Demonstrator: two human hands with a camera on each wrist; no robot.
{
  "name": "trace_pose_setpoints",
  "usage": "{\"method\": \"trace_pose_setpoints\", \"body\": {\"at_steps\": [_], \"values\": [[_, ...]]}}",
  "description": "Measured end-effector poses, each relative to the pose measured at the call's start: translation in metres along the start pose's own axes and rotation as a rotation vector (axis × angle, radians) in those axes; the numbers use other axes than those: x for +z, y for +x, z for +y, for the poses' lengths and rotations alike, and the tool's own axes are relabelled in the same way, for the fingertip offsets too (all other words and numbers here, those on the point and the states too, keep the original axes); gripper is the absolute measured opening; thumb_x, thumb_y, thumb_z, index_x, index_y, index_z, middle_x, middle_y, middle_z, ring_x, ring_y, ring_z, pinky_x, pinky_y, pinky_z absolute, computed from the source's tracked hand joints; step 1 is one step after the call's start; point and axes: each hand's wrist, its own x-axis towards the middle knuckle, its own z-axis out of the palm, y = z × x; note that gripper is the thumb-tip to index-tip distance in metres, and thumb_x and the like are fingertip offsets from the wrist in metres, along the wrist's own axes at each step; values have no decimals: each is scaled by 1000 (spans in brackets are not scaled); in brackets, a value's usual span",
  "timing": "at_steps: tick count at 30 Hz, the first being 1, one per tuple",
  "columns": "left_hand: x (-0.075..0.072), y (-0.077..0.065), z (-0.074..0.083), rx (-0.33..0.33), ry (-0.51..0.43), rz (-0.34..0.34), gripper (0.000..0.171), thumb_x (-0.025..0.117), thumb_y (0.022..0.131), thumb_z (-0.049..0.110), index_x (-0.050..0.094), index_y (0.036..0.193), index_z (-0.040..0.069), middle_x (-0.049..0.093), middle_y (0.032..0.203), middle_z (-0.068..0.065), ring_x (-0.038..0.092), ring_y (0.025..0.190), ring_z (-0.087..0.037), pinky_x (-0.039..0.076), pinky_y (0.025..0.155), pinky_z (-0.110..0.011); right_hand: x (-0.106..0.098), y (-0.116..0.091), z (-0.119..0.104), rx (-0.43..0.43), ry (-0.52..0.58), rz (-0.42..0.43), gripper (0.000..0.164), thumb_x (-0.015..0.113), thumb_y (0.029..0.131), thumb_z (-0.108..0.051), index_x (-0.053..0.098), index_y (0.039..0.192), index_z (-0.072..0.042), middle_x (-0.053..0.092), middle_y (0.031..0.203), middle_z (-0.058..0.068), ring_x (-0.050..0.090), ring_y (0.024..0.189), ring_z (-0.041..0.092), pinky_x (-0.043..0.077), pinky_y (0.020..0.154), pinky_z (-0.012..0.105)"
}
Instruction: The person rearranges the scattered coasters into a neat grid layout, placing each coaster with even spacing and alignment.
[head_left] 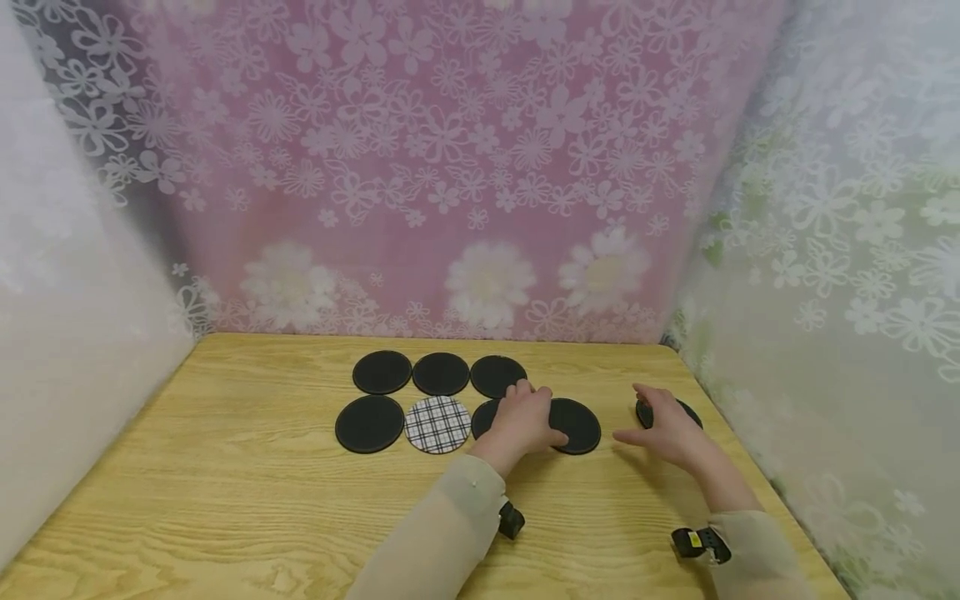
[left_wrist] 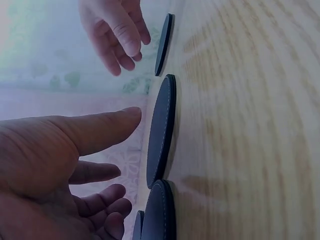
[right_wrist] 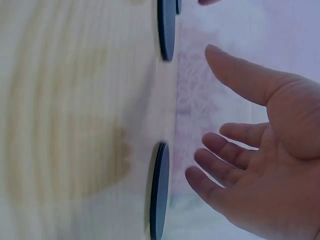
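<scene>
Round black coasters with pale edge stitching lie flat on the table, seen edge-on in the wrist views. My left hand (head_left: 520, 419) hovers over the front row with loosely bent fingers and holds nothing. It partly covers one black coaster (head_left: 482, 417), and its thumb overlaps the black coaster (head_left: 577, 427) to the right. In the left wrist view the thumb (left_wrist: 107, 130) is clear of the coasters. My right hand (head_left: 667, 429), fingers spread and holding nothing, is above a separate black coaster (head_left: 688, 412) at the far right, hiding part of it.
A plaid black-and-white coaster (head_left: 438, 425) lies in the front row, beside a black coaster (head_left: 370, 424) on its left. Behind them are three black coasters (head_left: 441, 374) in a row. Flowered curtains (head_left: 465, 167) hang behind and beside the wooden table (head_left: 247, 467).
</scene>
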Motion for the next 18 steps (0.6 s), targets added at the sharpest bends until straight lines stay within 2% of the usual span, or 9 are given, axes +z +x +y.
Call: {"method": "trace_pose_setpoints", "body": {"at_steps": [8, 15, 18], "values": [[5, 2, 4, 16, 2, 23, 76, 88, 95, 49, 60, 158, 17, 55, 147, -10, 48, 127, -28, 47, 108, -46, -9, -11, 40, 41, -5, 99, 111, 84, 100, -41, 19, 166, 20, 24, 164, 48, 26, 149, 68, 32, 114, 79], [9, 3, 16, 39, 1, 43, 76, 87, 97, 50, 58, 160, 19, 54, 150, -8, 48, 130, -28, 46, 110, -45, -23, -23, 68, 139, 122, 94, 117, 78, 105, -46, 2, 170, 14, 1, 168, 50, 9, 153, 71, 26, 114, 83], [16, 5, 24, 55, 26, 36, 77, 86, 97, 52, 58, 160, 20, 55, 150, -8, 49, 131, -27, 47, 108, -43, -26, -24, 73, 152, 132, 86, 117, 79, 105, -44, 2, 169, 16, 0, 167, 51, 9, 152, 72, 25, 114, 83]]}}
